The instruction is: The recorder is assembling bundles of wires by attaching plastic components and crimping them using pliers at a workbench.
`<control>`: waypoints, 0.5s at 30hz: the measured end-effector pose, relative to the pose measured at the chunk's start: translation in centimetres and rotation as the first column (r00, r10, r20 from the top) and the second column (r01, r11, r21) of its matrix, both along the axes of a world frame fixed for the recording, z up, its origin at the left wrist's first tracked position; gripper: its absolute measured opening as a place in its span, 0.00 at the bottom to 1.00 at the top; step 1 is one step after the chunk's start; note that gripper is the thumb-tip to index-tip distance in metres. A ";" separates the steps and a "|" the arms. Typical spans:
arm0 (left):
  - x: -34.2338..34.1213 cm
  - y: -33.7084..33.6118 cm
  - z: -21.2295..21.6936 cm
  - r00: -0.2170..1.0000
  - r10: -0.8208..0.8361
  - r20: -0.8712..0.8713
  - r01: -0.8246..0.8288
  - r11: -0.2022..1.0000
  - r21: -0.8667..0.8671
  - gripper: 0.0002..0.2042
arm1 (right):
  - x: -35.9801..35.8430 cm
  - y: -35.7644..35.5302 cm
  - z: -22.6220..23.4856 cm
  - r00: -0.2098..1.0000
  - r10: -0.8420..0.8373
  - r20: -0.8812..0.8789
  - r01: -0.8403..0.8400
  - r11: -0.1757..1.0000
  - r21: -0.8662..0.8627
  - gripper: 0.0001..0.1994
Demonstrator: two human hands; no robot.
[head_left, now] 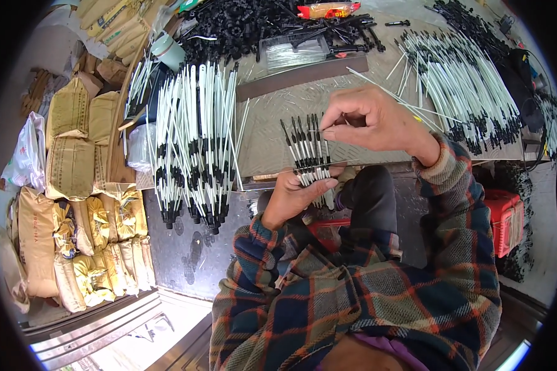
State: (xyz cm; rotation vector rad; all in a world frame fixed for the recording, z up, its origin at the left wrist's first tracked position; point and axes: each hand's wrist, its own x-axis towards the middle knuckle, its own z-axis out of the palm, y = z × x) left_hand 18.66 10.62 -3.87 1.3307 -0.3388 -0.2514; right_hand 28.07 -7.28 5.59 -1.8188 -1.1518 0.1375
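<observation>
My left hand [289,201] is closed round the lower part of a row of thin white rods [304,150] with black end pieces, spread like a fan at the table's front edge. A thin pale stick [345,162] lies crosswise over the rods, just above my left thumb. My right hand [370,119] is at the upper right of the row, thumb and forefinger pinched beside the black tips. Whatever is in that pinch is too small to make out.
Piles of white rods with black ends lie to the left [195,130] and right [470,86]. Behind a brown bar [303,78] stand a clear box of pale sticks [296,54] and a heap of black parts [241,34]. Packed sacks [68,164] are stacked at far left; a red crate [502,222] sits low right.
</observation>
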 end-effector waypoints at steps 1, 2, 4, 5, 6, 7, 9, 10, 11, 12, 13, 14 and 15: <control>0.0 0.0 0.1 1.000 -0.001 0.000 0.001 1.000 0.000 0.11 | -0.1 0.1 0.2 1.000 -0.017 0.008 0.017 1.000 -0.006 0.04; 0.1 0.1 0.2 1.000 0.000 -0.014 0.000 1.000 0.006 0.11 | -0.1 0.2 0.3 1.000 -0.016 0.005 0.016 1.000 -0.002 0.04; 0.2 0.2 0.2 0.999 0.002 -0.032 -0.001 1.000 0.016 0.11 | 0.0 0.5 0.2 0.999 -0.012 -0.050 0.011 1.000 -0.019 0.04; 0.1 0.1 0.2 1.000 0.005 -0.026 -0.005 1.000 0.012 0.11 | 0.0 0.4 0.4 0.999 -0.015 -0.049 0.015 1.000 -0.019 0.04; 0.1 0.1 0.3 1.000 0.008 -0.021 -0.008 1.000 0.009 0.10 | 0.3 0.4 0.5 1.000 0.012 -0.027 -0.013 0.999 -0.038 0.05; 0.1 0.0 0.5 1.000 0.004 -0.020 -0.004 1.000 0.010 0.10 | 0.5 0.3 0.6 0.999 0.040 -0.007 -0.040 0.998 -0.058 0.07; 0.1 0.0 0.8 1.000 -0.009 -0.012 0.010 0.998 0.069 0.10 | 0.8 0.1 1.1 0.998 0.057 0.028 -0.054 0.995 -0.086 0.07; 0.1 0.0 0.8 1.000 -0.014 -0.012 0.015 0.997 0.071 0.10 | 0.8 0.1 1.3 0.995 0.078 0.062 -0.071 0.991 -0.116 0.07; 0.1 -0.1 0.7 1.000 0.000 0.008 -0.001 0.998 0.067 0.10 | 0.7 0.3 1.2 0.995 0.076 0.063 -0.068 0.991 -0.113 0.07; 0.1 -0.1 0.7 1.000 0.014 0.028 -0.016 0.998 0.063 0.10 | 0.4 0.5 0.9 0.997 0.013 0.074 -0.005 0.994 -0.108 0.05; 0.1 0.0 0.5 1.000 0.011 0.029 -0.013 0.998 0.066 0.10 | 0.2 0.6 0.8 0.995 -0.050 0.083 0.059 0.993 -0.103 0.04; 0.0 0.0 0.3 1.000 0.019 0.008 -0.019 0.995 0.093 0.10 | 0.1 0.6 0.7 0.995 -0.052 0.082 0.060 0.993 -0.099 0.04; 0.0 0.1 0.2 1.000 0.027 -0.013 -0.025 0.992 0.120 0.11 | 0.0 0.7 0.6 0.997 -0.039 0.067 0.046 0.994 -0.099 0.05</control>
